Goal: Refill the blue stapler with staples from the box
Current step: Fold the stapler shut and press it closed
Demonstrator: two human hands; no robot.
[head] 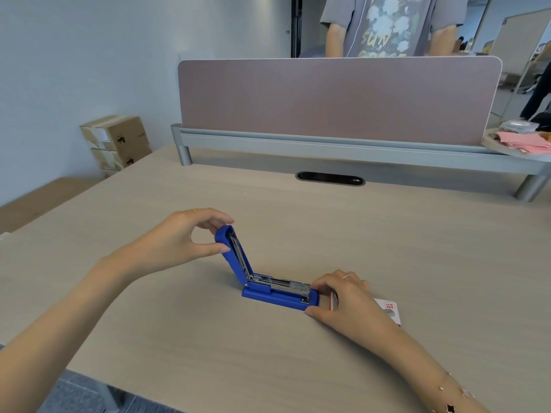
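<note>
The blue stapler (pixel 265 295) lies on the wooden desk (pixel 387 248) with its lid swung up and back, baring the metal staple channel. My left hand (pixel 182 236) pinches the raised lid's tip between thumb and fingers. My right hand (pixel 346 299) grips the front end of the stapler's base, thumb on the near side and fingers on the far side. The small white and red staple box (pixel 390 310) sits just right of the stapler, mostly hidden behind my right hand.
A mauve divider panel (pixel 337 96) on a grey rail runs across the desk's far edge, with a cable slot (pixel 330 178) in front. A person in a grey printed shirt (pixel 387 25) stands behind it. Cardboard boxes (pixel 117 141) are stacked at the left wall. Pink cloth (pixel 524 141) lies far right.
</note>
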